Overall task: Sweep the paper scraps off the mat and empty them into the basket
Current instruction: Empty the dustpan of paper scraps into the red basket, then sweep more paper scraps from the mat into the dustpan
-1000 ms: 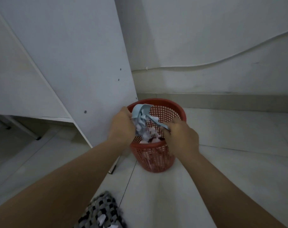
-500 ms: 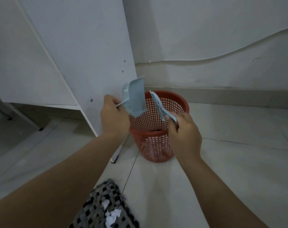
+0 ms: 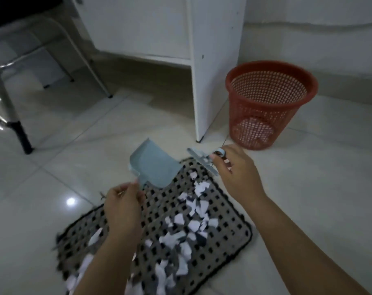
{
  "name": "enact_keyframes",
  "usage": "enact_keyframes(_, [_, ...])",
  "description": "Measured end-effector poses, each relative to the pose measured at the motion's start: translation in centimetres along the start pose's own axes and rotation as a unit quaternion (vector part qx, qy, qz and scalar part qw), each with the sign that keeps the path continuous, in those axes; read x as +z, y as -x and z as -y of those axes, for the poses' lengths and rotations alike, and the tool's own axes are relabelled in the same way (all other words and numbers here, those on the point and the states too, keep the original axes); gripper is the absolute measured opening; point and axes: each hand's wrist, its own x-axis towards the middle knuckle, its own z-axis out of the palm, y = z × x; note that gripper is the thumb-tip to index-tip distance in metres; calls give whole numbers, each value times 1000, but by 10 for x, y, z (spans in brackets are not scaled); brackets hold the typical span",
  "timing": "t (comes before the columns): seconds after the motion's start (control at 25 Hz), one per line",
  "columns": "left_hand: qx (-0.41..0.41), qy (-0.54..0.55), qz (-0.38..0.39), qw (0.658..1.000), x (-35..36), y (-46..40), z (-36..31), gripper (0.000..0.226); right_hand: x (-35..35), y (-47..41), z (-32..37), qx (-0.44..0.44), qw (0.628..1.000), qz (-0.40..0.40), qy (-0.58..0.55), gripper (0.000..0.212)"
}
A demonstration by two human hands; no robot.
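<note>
A black-and-grey woven mat [image 3: 227, 211] lies on the tiled floor below me, strewn with several white paper scraps [image 3: 193, 218]. My left hand [image 3: 122, 207] grips the handle of a light blue dustpan [image 3: 154, 165], which hovers empty over the mat's far edge. My right hand [image 3: 236, 175] holds a small light blue brush [image 3: 199, 157] just above the mat's far right corner. The red mesh basket [image 3: 266, 67] stands on the floor beyond the mat at the right, with white scraps visible through its lower wall.
A white cabinet panel [image 3: 215, 60] stands on the floor just left of the basket. A metal chair frame [image 3: 15, 116] is at the far left. Pale floor tiles [image 3: 321, 177] surround the mat; a wall with a skirting runs behind the basket.
Both hands pulled back from above the basket and came down over the mat with dustpan and brush. My view swung down and left, so the mat and its scraps now fill the foreground.
</note>
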Motion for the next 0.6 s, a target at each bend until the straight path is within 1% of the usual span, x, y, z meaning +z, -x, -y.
enact_keyframes(0.04, [-13, -31, -12, 999, -23, 1, 21, 20, 11, 9, -6, 29, 998, 51, 23, 19])
enact_keyframes(0.08, [-28, -54, -33, 998, -44, 4, 38, 20, 19, 13, -12, 38, 995, 78, 54, 20])
enact_keyframes(0.16, [-56, -77, -77, 992, -79, 12, 59, 16, 35, 9, -20, 38, 990, 91, 100, 21])
enact_keyframes(0.24, [-50, -107, -94, 989, -111, 19, 74, 16, 52, -5, -25, 29, 985, 100, 139, 20])
enact_keyframes(0.36, [-45, -143, -89, 985, -145, 28, 88, 17, 79, -19, -33, 16, 964, 173, 202, 19])
enact_keyframes(0.44, [-55, -153, -85, 983, -154, 33, 96, 20, 92, -14, -35, 13, 953, 207, 219, 20])
enact_keyframes(0.52, [-71, -154, -76, 983, -156, 37, 101, 22, 98, 0, -30, 6, 952, 213, 221, 16])
enact_keyframes(0.6, [-76, -152, -56, 984, -155, 37, 106, 22, 103, 18, -21, -2, 957, 201, 208, 12])
